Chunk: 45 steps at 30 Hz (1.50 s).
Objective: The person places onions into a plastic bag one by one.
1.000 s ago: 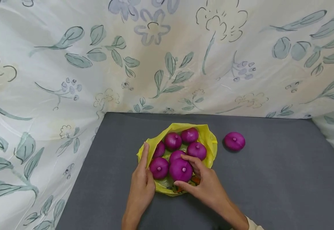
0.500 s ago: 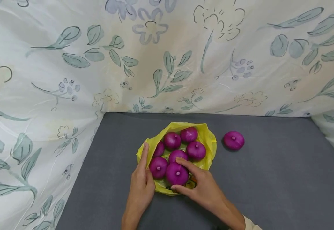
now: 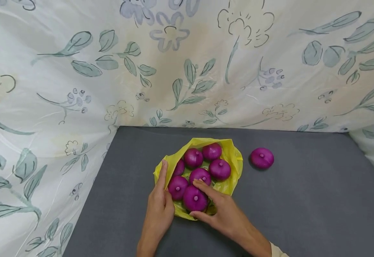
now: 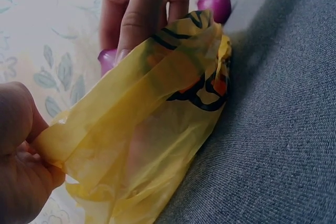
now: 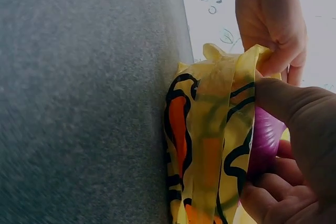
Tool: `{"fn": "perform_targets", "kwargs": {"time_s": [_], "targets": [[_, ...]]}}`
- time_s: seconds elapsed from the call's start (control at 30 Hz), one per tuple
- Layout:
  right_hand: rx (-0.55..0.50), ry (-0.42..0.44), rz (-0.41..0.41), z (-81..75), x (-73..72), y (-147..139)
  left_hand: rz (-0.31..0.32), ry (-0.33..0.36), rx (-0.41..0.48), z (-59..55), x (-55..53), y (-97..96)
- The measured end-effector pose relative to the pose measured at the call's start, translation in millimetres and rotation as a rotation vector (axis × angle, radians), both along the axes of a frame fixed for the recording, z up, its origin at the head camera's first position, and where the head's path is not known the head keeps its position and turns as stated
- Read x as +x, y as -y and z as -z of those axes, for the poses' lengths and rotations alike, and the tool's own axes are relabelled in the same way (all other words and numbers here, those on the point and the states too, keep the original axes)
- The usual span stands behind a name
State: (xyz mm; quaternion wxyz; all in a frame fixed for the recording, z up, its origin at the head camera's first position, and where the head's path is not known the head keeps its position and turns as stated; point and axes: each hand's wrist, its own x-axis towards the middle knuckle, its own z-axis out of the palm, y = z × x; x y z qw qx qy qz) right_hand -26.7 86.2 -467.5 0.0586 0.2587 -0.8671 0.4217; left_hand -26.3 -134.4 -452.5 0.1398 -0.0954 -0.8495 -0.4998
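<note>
A yellow plastic bag [image 3: 235,157] stands with its mouth spread on the dark grey table, several purple onions [image 3: 193,157] inside. My left hand [image 3: 160,208] is at the bag's left side; in the left wrist view its thumb and fingers [image 4: 50,174] pinch the yellow plastic. My right hand [image 3: 230,216] grips an onion [image 3: 195,198] at the near side of the bag's mouth, thumb below and fingers above. The right wrist view shows that purple onion [image 5: 266,139] between the thumb and curled fingers, just behind the bag's printed wall [image 5: 210,129].
One more onion [image 3: 262,158] lies on the table [image 3: 302,200] to the right of the bag. A floral cloth [image 3: 206,78] hangs behind the table's far edge and runs along its left side.
My right hand has moved the gripped onion toward the near left, down beside the leftmost near onion in the bag. My left hand stays at the bag's side.
</note>
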Motion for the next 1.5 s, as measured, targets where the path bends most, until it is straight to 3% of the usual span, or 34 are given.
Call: {"fn": "perform_targets", "kwargs": {"time_s": [0.33, 0.7, 1.0, 1.5], "targets": [[0.040, -0.015, -0.079, 4.8, 0.9, 3, 0.006, 0.000, 0.005, 0.2, 1.2, -1.6], [0.113, 0.023, -0.109, 10.1, 3.5, 5, 0.029, 0.009, 0.015, 1.7, 1.5, -3.6], [0.160, -0.010, -0.109, 13.7, 6.7, 5, 0.046, 0.002, 0.023, 0.8, 3.4, -4.6], [0.052, -0.046, -0.085, 9.8, 3.6, 0, 0.021, -0.004, -0.001, 0.9, 2.6, -2.8]]}}
